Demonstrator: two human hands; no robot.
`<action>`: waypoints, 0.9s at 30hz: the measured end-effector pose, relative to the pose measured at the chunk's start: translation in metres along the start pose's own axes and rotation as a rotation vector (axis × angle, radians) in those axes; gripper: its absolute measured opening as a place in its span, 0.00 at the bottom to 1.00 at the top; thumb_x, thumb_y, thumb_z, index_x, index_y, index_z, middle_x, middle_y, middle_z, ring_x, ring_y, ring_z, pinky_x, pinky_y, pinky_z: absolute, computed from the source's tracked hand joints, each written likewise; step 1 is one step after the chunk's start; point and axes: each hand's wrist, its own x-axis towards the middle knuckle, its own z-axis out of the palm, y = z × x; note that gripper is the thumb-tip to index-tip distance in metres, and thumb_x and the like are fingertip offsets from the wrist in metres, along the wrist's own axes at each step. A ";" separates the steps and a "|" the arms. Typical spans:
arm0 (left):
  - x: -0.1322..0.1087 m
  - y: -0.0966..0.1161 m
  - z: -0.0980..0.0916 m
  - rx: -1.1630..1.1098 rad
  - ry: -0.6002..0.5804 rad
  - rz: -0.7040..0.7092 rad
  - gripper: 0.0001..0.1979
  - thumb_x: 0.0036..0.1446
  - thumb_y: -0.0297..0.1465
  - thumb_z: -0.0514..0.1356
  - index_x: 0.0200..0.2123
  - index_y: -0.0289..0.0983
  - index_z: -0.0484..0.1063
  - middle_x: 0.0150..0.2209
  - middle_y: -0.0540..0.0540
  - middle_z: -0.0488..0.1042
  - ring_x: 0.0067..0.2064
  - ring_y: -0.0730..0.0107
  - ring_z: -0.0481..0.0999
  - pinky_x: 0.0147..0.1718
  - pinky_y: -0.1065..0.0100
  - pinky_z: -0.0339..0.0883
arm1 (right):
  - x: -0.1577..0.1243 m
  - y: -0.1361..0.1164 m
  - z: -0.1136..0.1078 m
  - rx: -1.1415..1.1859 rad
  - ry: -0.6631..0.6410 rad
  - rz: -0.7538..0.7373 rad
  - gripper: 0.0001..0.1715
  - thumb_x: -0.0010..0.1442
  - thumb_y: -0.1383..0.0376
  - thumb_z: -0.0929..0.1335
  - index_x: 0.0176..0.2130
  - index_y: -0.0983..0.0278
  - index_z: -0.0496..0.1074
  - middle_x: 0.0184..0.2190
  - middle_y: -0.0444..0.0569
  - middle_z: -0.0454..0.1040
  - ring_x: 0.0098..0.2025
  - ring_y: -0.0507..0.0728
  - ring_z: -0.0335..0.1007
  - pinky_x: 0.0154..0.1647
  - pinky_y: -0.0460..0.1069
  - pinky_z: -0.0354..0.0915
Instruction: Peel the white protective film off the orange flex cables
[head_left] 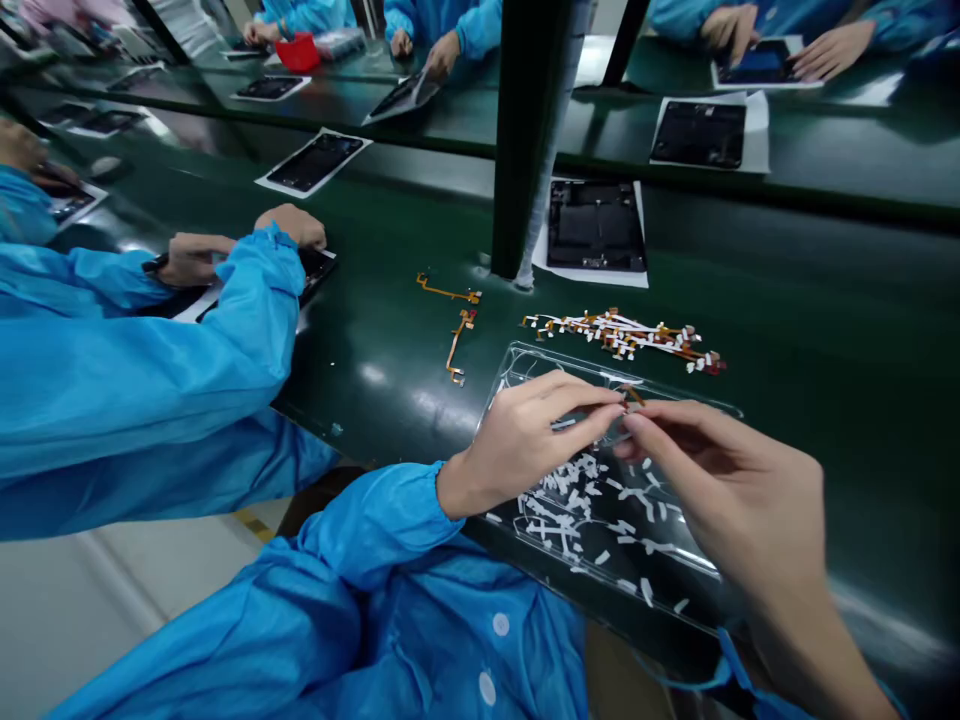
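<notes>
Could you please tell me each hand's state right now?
Left hand: closed, pinching an orange flex cable.
Right hand: closed, holding the same orange flex cable.

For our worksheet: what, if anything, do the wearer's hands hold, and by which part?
The left hand and right hand pinch a small orange strip; which part, I can't tell.

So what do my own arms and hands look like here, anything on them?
Your left hand and right hand are ungloved, with no markings that I can see. A blue sleeve covers the left arm to the wrist, gathered at the cuff. Your right forearm shows bare, with some blue cloth beside it.
</notes>
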 end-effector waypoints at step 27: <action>0.008 -0.005 -0.021 -0.102 -0.270 -0.347 0.04 0.62 0.28 0.64 0.38 0.36 0.80 0.34 0.49 0.81 0.32 0.77 0.77 0.36 0.74 0.74 | 0.009 0.012 -0.013 0.045 -0.190 0.298 0.21 0.52 0.45 0.76 0.37 0.56 0.82 0.26 0.45 0.78 0.28 0.55 0.70 0.29 0.48 0.63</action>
